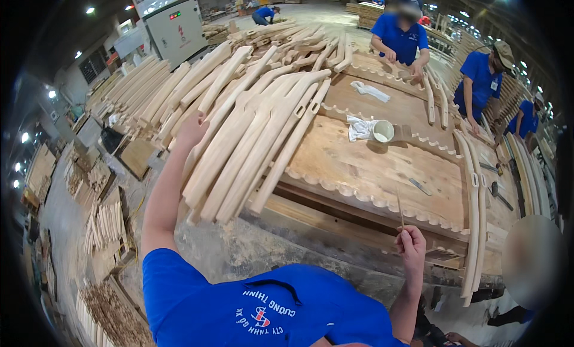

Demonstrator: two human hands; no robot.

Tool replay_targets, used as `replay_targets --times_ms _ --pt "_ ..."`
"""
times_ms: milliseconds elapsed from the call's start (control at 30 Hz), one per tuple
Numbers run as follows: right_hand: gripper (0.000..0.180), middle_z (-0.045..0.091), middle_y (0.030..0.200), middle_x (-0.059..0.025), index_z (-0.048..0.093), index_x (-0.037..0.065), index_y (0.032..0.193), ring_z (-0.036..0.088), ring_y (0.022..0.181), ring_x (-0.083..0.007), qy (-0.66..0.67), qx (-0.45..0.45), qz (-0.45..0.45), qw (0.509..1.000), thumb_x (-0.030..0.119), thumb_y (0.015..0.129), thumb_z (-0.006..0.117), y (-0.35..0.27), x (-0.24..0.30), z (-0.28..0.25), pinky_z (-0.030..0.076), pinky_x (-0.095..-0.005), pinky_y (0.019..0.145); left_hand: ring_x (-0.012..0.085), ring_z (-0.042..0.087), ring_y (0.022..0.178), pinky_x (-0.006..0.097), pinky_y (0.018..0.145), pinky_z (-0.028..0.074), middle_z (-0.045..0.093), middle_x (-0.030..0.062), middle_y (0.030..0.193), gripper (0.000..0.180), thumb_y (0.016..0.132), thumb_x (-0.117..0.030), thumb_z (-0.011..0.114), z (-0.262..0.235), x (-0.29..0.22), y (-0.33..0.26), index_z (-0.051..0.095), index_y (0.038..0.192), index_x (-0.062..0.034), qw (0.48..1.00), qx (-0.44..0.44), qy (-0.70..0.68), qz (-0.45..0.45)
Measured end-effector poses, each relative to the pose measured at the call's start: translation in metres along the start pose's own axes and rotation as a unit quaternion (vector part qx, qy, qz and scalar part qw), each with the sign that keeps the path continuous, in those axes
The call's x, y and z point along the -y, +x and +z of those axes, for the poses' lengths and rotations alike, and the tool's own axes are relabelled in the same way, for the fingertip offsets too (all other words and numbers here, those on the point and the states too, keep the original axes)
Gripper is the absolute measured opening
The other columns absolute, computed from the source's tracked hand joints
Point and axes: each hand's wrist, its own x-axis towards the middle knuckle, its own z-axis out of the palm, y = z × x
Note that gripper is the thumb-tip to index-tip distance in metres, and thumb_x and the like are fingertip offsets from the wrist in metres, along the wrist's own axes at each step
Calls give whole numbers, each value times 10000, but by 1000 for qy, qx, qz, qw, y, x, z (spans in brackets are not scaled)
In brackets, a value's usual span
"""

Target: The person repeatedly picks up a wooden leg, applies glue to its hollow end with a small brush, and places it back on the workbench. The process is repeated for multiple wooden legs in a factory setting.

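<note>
Thin wooden stick [400, 211] upright in right hand's [412, 246] pinching grip; left hand [192, 130] spread on curved wooden pieces [251, 138].

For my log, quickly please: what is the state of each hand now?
Left hand: reaching onto the pile of curved wooden pieces; grip cannot be told.
Right hand: closed, holding a thin wooden stick upright.

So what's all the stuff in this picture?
Curved pale wooden chair-leg pieces: many, stacked on the bench's left half.
Wooden workbench with scalloped edges: one, brown, centre.
Round white cup: one, mid-bench, beside a white rag.
Grey metal cabinet: one, upper left.
People in blue shirts: several, far side and right.
Left hand: resting on the pile.
Right hand: pinching a thin wooden stick.
</note>
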Motion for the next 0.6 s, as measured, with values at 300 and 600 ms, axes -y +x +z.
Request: replay_targets --times_ms 300,600 --pt "142 545 685 10 581 21 960 434 559 -30 -85 -96 34 991 138 926 509 -2 19 62 353 -178 511 349 569 1016 461 899 438 585 263 1055 591 772 -351 601 71 64 151 475 1217 18 989 -24 148 -20" --pt "133 538 674 29 586 38 948 445 569 -20 -71 -169 26 983 156 918 535 -13 16 38 352 -173 506 270 609 708 383 658 489 627 173 884 545 699 -276 655 57 46 152 537 1108 63 967 128 -204 -82"
